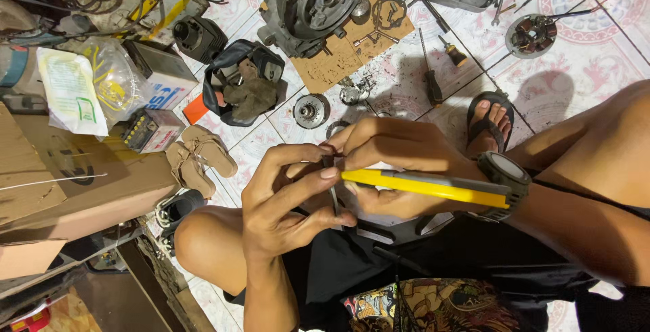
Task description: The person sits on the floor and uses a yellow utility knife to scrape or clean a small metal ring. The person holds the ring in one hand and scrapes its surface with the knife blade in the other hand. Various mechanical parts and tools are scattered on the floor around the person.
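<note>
The person sits low over a patterned tile floor (596, 68), with both hands close together above the knees. The left hand (284, 200) pinches a thin flat grey metal piece (334, 200) that stands upright; its fingers (308, 181) are closed on it from the side. The right hand (393, 162), with a black wrist watch (504, 173), is clenched around a long yellow-handled tool (426, 186), whose tip meets the small part just where the two hands touch. What the tip does there is hidden by the fingers.

To do this well, it looks best to hold the little piece firm and still, and to press the tool gently so that it does not slip onto a finger.

On the floor lie a big grey metal engine case (311, 3) on brown cardboard (338, 57), a round silver gear part (310, 110), a black-handled screwdriver (432, 85) and tan sandals (200, 156)
</note>
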